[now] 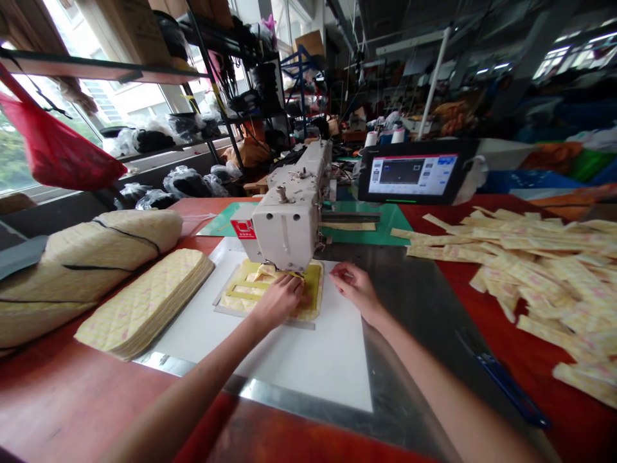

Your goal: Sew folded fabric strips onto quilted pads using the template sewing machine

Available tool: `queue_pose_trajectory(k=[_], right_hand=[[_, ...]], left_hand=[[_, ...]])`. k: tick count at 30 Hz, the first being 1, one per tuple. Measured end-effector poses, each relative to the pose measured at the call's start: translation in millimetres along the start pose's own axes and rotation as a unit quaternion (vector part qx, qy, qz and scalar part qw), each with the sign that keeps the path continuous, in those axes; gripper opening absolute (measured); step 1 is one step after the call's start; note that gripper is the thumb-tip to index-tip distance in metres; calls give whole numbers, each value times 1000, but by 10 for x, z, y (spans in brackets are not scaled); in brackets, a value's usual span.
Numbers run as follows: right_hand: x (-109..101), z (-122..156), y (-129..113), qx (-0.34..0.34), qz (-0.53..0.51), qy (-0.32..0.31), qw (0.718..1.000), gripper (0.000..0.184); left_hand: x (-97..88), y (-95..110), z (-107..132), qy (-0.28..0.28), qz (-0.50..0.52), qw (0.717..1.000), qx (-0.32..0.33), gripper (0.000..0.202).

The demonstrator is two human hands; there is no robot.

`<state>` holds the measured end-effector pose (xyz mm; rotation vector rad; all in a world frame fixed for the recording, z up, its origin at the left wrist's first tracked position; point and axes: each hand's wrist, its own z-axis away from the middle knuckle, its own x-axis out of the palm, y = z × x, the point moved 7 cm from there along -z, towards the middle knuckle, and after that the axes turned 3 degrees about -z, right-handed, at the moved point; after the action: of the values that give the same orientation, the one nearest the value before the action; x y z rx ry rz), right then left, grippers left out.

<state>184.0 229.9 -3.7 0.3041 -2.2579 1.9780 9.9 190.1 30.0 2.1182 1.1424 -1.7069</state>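
My left hand (pixel 280 299) rests on the yellow sewing template (pixel 313 289), its fingers closed and bent down below the sewing machine head (pixel 284 225). What they grip is hidden; a bit of pale fabric (pixel 264 272) shows beside them. Within the template's frame lies a quilted, yellowish fabric panel (pixel 234 303), flat on a white sheet (pixel 318 370). To the right of the template, apart from it, my right hand (pixel 355 289) hovers with thumb and fingers drawn together. Anything between those fingertips is too small to make out.
A stack of quilted panels (pixel 144 299) and a tied fabric bundle (pixel 110 257) lie at left. Many fabric strips (pixel 544 263) are heaped at right, near blue-handled thread snips (pixel 511 386). A control screen (pixel 409 175) stands behind. A red bag (pixel 62 145) hangs at left.
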Motion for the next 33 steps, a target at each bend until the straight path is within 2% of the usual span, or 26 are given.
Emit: queue_pose_trajectory(k=[9, 17, 21, 26, 30, 32, 33], right_hand=[[9, -9, -3, 4, 3, 4, 1000, 48], [5, 0, -12, 8, 14, 2, 1000, 46], [9, -2, 5, 5, 19, -1, 1000, 46], [11, -15, 36, -7, 36, -9, 999, 43], [13, 4, 34, -27, 63, -12, 998, 38], [64, 58, -24, -74, 135, -24, 988, 27], [118, 101, -67, -112, 192, -37, 974, 19]], left_hand=[[-9, -49, -17, -18, 12, 1000, -4, 15], [-47, -14, -87, -40, 41, 996, 64, 27], [-48, -41, -94, -49, 59, 996, 48, 21], [18, 1, -80, -59, 90, 994, 31, 29], [58, -30, -50, -52, 122, 991, 24, 25], [77, -84, -11, -41, 144, 989, 16, 22], [80, -118, 14, -30, 163, 986, 9, 22]])
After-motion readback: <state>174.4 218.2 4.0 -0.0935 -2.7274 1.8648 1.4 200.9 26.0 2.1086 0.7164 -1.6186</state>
